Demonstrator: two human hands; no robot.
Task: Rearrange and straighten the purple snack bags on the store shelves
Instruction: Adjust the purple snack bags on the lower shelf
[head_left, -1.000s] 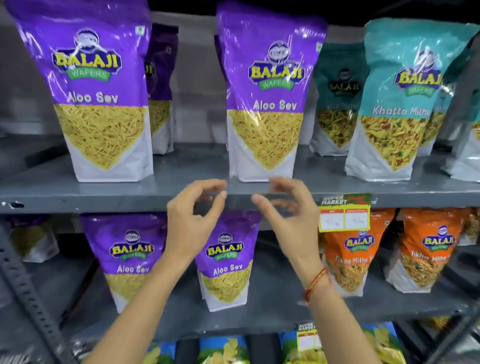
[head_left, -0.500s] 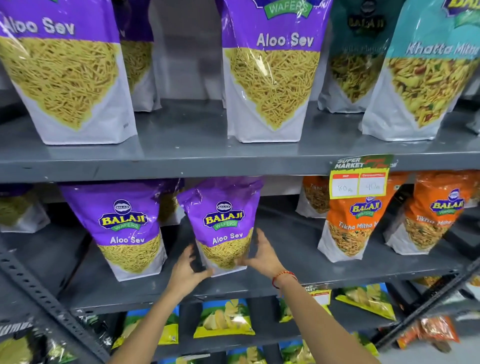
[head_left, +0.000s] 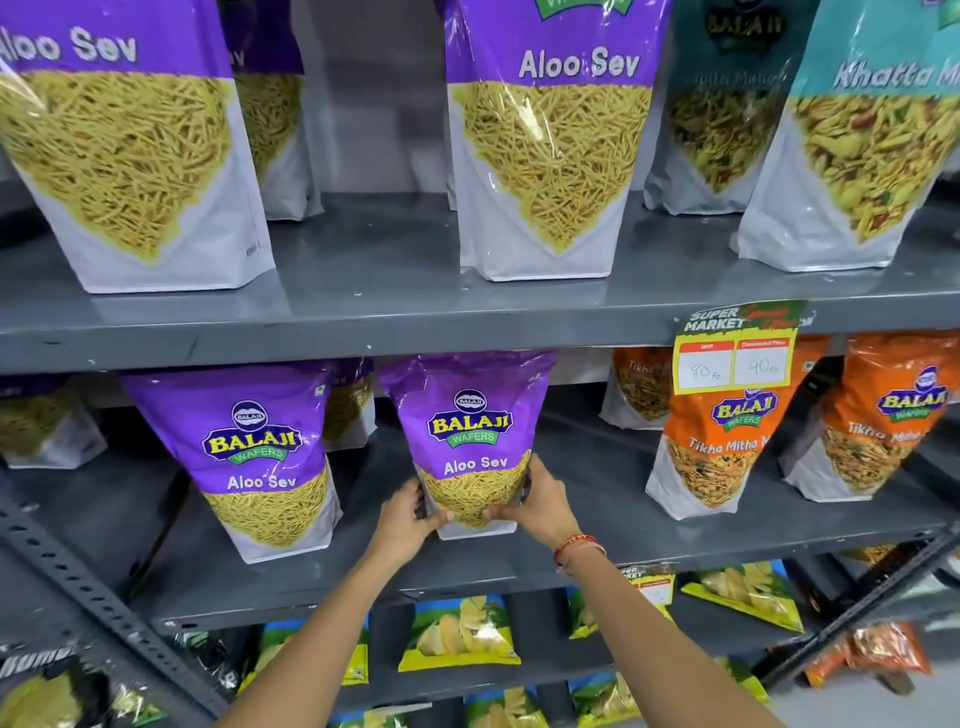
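Note:
A small purple Aloo Sev bag (head_left: 470, 431) stands on the middle shelf (head_left: 597, 540), near its front. My left hand (head_left: 408, 519) grips its lower left corner and my right hand (head_left: 537, 501) grips its lower right side. Beside it on the left stands a second purple bag (head_left: 254, 457), upright and facing front. Further purple bags sit behind, partly hidden, one of them (head_left: 350, 405) between the two front ones. Two large purple Aloo Sev bags (head_left: 119, 156) (head_left: 550, 145) stand on the upper shelf (head_left: 389, 312).
Orange Tikha Mitha bags (head_left: 722, 452) fill the middle shelf's right side under a hanging price tag (head_left: 735, 353). Teal Khatta Mitha bags (head_left: 862, 156) stand upper right. Yellow-green chip bags (head_left: 460, 636) lie on the lower shelves. A slotted steel upright (head_left: 104, 603) runs diagonally at left.
My view dropped from the upper shelf to the middle one. Both hands went down from the shelf edge and closed on the small purple bag's lower corners, which now stands a little straighter.

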